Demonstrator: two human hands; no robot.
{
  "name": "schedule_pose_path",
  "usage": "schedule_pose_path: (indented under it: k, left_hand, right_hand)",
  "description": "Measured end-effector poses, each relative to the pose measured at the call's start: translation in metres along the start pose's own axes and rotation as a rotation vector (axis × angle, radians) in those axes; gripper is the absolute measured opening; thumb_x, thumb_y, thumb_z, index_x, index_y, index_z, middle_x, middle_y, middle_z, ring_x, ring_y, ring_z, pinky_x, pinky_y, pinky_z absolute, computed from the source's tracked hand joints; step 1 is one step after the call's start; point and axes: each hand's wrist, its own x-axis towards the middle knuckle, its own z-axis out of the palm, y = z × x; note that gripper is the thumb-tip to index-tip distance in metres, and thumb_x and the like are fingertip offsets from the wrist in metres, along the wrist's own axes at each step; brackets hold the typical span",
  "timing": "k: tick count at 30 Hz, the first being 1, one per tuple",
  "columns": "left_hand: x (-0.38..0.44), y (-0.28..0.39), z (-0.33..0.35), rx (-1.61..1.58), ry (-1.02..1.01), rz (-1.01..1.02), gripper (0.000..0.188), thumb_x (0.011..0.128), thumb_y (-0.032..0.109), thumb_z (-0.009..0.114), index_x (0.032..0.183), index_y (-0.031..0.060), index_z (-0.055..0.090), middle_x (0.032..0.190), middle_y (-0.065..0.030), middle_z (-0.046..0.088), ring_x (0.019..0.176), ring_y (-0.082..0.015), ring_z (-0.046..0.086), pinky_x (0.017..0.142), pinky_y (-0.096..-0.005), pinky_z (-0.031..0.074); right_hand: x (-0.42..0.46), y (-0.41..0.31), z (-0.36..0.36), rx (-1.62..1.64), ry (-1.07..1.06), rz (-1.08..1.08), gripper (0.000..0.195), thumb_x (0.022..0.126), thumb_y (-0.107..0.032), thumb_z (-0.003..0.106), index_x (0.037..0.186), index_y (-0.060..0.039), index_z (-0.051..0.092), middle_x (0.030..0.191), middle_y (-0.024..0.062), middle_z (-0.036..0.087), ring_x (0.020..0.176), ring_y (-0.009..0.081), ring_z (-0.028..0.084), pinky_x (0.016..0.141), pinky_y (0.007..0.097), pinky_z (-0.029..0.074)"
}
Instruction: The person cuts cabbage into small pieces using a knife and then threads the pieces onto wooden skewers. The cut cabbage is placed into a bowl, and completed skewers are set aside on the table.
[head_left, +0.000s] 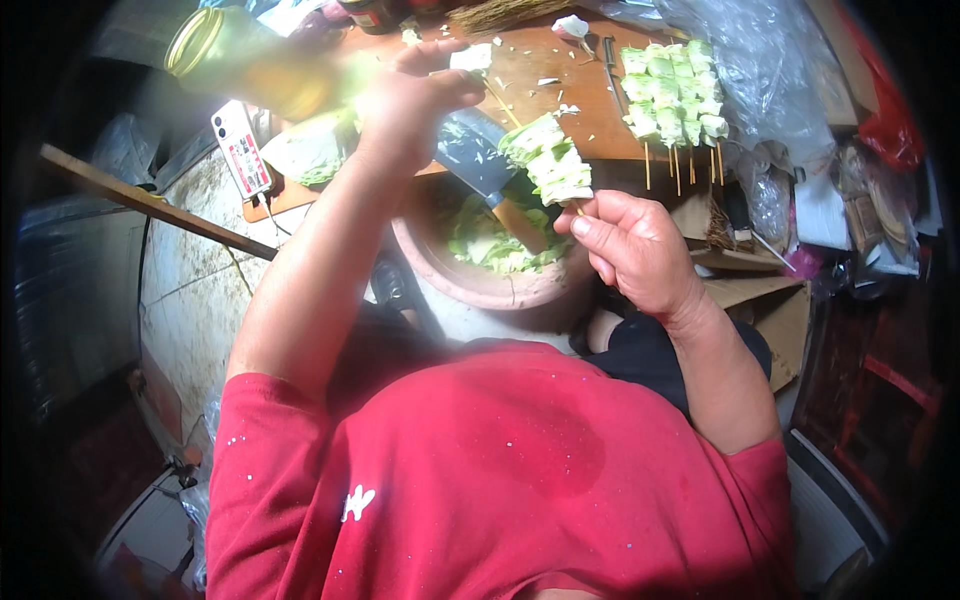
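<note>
My right hand (637, 244) pinches the lower end of a thin wooden skewer (504, 103). Folded pale green cabbage leaves (551, 161) are packed along its lower part, and the bare upper part slants up to the left. Between the fingers of my left hand (416, 101) is a whitish cabbage piece (472, 58), close to the skewer's tip; whether the tip has pierced it I cannot tell. Below the skewer rests a cleaver (474, 156), its wooden handle (517, 225) reaching out over a round clay-coloured basin (450, 281) with loose cabbage leaves (491, 251) inside.
Several loaded cabbage skewers (671, 94) lie at the right of the wooden board (525, 56), beside a narrow knife (613, 75). Left are a cut cabbage (311, 146), a glass jar (247, 60) and a phone (241, 150) on a cable. Plastic bags (765, 67) crowd the right.
</note>
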Motion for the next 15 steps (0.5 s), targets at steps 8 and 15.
schedule_pose_path:
  k: [8, 15]
  left_hand:
    - [-0.02, 0.003, -0.005, -0.119, 0.028, 0.003, 0.033, 0.083, -0.008, 0.061, 0.115, -0.0008, 0.059, 0.104, -0.009, 0.06, 0.09, -0.0207, 0.066, 0.081, -0.0327, 0.059]
    - [-0.046, 0.007, 0.005, -0.316, -0.243, -0.203, 0.03, 0.091, 0.009, 0.053, 0.12, 0.0024, 0.06, 0.086, -0.0011, 0.063, 0.084, -0.012, 0.061, 0.084, -0.0317, 0.05]
  right_hand:
    - [0.004, 0.007, 0.015, -0.019, 0.019, -0.044, 0.019, 0.096, -0.013, 0.055, 0.099, 0.0037, 0.065, 0.074, -0.0013, 0.059, 0.052, 0.0012, 0.042, 0.047, 0.0177, 0.033]
    - [0.007, 0.002, 0.017, 0.077, 0.106, -0.049, 0.017, 0.095, -0.014, 0.06, 0.087, -0.0001, 0.066, 0.061, -0.0054, 0.052, 0.054, 0.0005, 0.041, 0.048, 0.021, 0.032]
